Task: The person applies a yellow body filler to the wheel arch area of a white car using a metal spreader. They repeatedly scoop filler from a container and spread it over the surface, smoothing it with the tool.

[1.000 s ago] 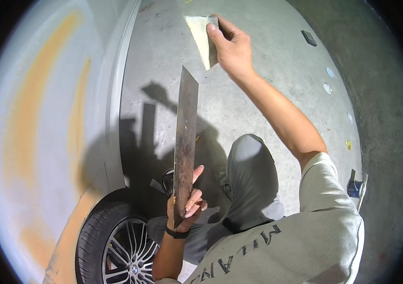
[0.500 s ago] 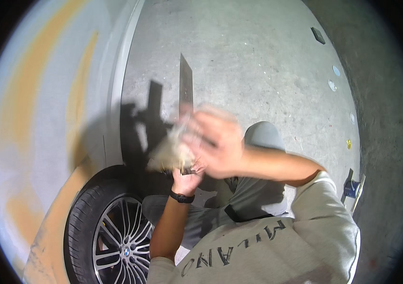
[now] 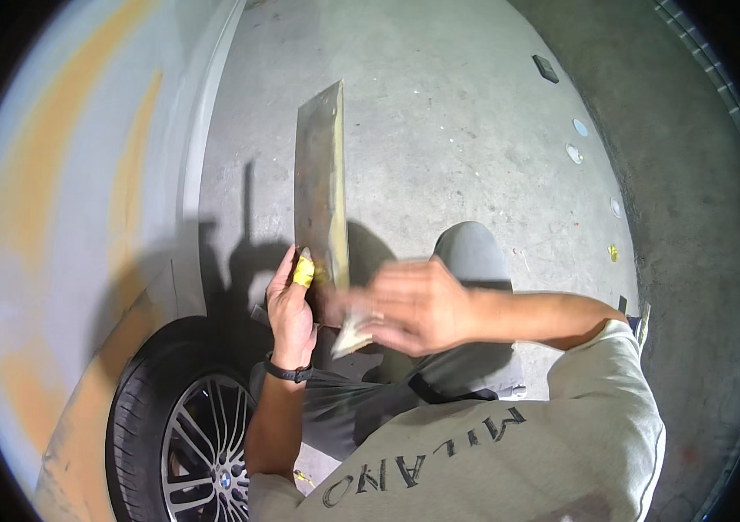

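My left hand (image 3: pixel 290 311) grips the lower end of a long, flat metal putty blade (image 3: pixel 318 183), which stands nearly upright. Yellow wrapping covers that thumb, and a pale yellowish smear runs down the blade's right edge. Close to the blade's lower right side, my right hand (image 3: pixel 422 304) is closed on a pale wedge-shaped piece (image 3: pixel 352 336). Motion blurs its fingertips, so I cannot tell exactly what the piece is or whether it touches the blade.
On my left is a car's pale body panel (image 3: pixel 83 174) with orange-tan patches, above a black tyre (image 3: pixel 140 418) on a multi-spoke wheel. Several small discs, including a yellow one (image 3: pixel 613 253), and a dark block (image 3: pixel 546 69) lie on the concrete floor to the right.
The metal blade has turned to show its broad face with the smear. My left hand has moved up and left. My right hand has dropped slightly to the right, with the pale piece now lower.
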Demonstrator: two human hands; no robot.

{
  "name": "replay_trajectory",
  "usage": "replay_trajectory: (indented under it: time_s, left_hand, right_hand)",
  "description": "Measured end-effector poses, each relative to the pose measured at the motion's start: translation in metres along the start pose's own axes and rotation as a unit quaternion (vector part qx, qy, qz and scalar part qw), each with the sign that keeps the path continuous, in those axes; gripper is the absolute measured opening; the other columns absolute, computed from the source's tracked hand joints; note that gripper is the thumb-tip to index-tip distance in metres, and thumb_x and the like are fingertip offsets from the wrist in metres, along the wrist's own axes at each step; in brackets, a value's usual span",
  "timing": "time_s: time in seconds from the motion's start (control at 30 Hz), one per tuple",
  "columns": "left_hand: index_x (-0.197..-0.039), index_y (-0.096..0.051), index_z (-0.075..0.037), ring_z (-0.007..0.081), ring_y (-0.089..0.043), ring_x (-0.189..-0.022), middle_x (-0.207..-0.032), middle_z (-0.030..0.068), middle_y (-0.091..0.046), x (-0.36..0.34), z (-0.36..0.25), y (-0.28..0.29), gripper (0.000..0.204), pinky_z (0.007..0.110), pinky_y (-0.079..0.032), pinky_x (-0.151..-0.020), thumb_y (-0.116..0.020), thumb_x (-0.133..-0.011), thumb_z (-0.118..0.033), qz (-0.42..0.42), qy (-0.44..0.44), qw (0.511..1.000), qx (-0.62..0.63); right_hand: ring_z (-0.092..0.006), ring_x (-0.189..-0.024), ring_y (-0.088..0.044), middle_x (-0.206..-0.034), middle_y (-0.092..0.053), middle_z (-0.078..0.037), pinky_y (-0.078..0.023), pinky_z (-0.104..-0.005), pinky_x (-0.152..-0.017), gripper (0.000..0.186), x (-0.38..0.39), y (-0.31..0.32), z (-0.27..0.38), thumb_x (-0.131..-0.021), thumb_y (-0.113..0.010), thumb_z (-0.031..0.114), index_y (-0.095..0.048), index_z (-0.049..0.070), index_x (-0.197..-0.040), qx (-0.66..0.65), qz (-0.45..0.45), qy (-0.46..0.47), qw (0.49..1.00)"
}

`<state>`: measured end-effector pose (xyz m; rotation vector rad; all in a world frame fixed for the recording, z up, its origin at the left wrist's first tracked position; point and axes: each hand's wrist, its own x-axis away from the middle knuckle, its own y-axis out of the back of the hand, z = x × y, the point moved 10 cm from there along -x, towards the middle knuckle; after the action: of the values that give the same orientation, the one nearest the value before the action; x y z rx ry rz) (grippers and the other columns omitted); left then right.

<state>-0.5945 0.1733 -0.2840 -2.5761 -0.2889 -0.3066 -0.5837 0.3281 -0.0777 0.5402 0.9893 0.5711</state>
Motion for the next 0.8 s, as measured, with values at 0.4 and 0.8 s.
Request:
replay_trajectory:
  time_s: [0.4, 0.8]
  left_hand:
    - [-0.150, -0.054, 0.001, 0.0200, -0.071, -0.112, -0.126, 0.0201, -0.074, 0.104, -0.054, 0.017, 0.055, 0.032, -0.054, -0.096, -0.066, -0.096, 0.000, -0.002, -0.074, 0.923, -0.377]
    - [-0.155, -0.045, 0.007, 0.0350, -0.048, -0.149, -0.158, 0.0258, -0.050, 0.279, -0.028, 0.098, 0.062, 0.047, -0.037, -0.124, -0.047, -0.108, -0.033, -0.226, 0.103, 0.967, -0.057]
  right_hand:
    - [-0.0246, -0.090, -0.074, -0.105, -0.077, -0.018, -0.058, -0.0374, -0.081, 0.045, -0.001, 0.152, -0.267, -0.093, -0.077, 0.028, -0.073, 0.006, -0.132, 0.256, -0.154, -0.310, 0.903]
    - [-0.0027, -0.071, -0.050, -0.098, -0.071, 0.004, -0.045, -0.0217, -0.064, 0.044, -0.051, -0.066, -0.276, -0.096, -0.080, 0.020, -0.072, 0.008, -0.137, -0.189, 0.024, -0.258, 0.947]
